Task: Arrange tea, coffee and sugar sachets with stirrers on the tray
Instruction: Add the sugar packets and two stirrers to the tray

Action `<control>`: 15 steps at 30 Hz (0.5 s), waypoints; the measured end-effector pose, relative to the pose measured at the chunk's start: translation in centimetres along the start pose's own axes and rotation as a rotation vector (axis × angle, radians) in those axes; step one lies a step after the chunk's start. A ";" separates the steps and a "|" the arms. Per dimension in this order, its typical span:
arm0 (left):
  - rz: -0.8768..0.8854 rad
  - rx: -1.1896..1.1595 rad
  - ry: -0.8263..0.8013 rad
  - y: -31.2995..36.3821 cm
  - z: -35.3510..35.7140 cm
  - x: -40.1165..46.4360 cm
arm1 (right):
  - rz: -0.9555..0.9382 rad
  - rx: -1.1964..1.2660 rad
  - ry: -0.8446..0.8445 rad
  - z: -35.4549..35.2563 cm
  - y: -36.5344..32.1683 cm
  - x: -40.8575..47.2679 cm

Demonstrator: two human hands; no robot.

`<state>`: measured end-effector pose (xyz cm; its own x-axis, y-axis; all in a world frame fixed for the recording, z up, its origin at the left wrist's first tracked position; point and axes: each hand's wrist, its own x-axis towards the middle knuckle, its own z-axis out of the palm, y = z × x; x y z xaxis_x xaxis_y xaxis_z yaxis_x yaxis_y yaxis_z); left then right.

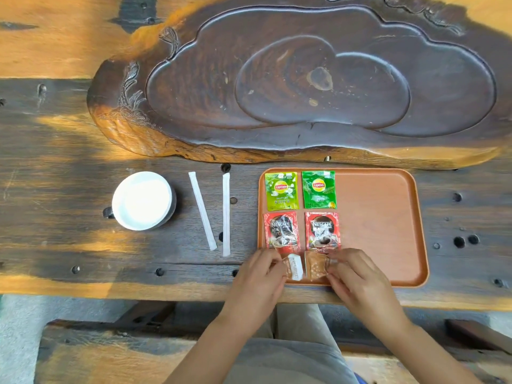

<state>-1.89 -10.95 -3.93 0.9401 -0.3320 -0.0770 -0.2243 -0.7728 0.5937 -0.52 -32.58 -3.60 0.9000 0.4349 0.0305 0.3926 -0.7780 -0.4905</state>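
Note:
An orange tray [382, 223] lies on the wooden table. Two green Lipton tea sachets [281, 191] [319, 189] sit side by side in its far left corner. Below them lie two red Nescafe coffee sachets [282, 231] [323, 230]. At the tray's near left edge, my left hand [257, 281] pinches a brown sugar sachet with a white end [294, 267]. My right hand [357, 275] pinches a second brown sugar sachet [315, 266] beside it. Two white paper-wrapped stirrers [202, 210] [226, 214] lie on the table left of the tray.
A white empty bowl [142, 200] stands left of the stirrers. A large dark carved wooden tea board [304, 87] fills the far side of the table. The tray's right half is bare. A wooden bench [110, 353] sits below the table's near edge.

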 end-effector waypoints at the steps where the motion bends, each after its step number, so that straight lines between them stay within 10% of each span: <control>1: 0.004 0.013 -0.029 0.2 0.5 0.2 | 0.004 -0.016 -0.026 0.1 0.3 -0.5; 15: 0.021 0.218 -0.110 1.4 1.6 -2.6 | 0.042 -0.095 -0.101 1.2 -0.7 -3.6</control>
<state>-4.99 -12.00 -4.19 0.9037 -0.3970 -0.1604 -0.3050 -0.8597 0.4097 -4.31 -33.04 -4.41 0.8941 0.4410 -0.0785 0.3756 -0.8337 -0.4049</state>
